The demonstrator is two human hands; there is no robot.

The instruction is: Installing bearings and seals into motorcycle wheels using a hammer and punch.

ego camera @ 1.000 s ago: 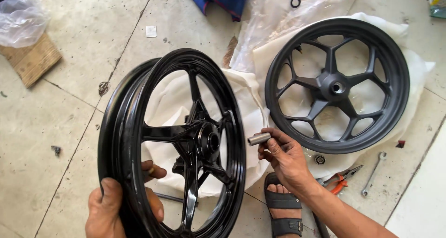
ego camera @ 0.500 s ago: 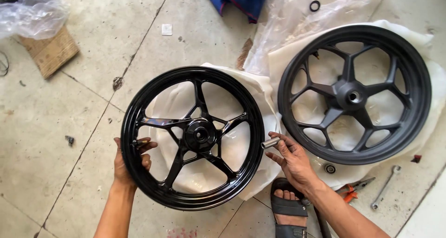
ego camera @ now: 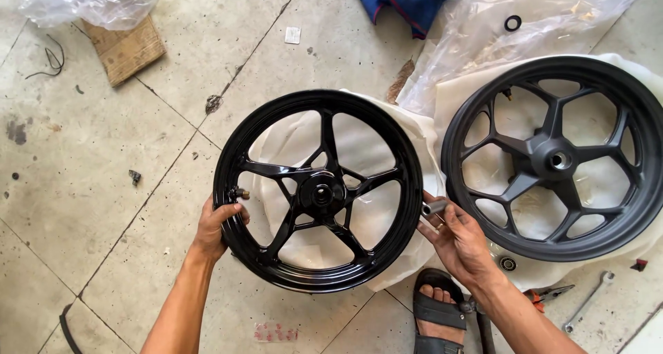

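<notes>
— Where's the glossy black wheel (ego camera: 318, 190)?
— Flat on white wrapping (ego camera: 407, 129) on the tiled floor (ego camera: 103, 154), hub facing up, beside the matte wheel (ego camera: 556, 157).
— The hands?
— Left hand (ego camera: 217, 224) curls closed around its left rim. Right hand (ego camera: 459, 240) pinches a short metal sleeve (ego camera: 434, 206), long axis pointing at the right rim, touching it.

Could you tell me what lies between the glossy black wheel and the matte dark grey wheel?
In the head view, white foam wrapping lies between glossy black wheel and matte grey wheel, with the right hand holding a small metal sleeve.
</notes>
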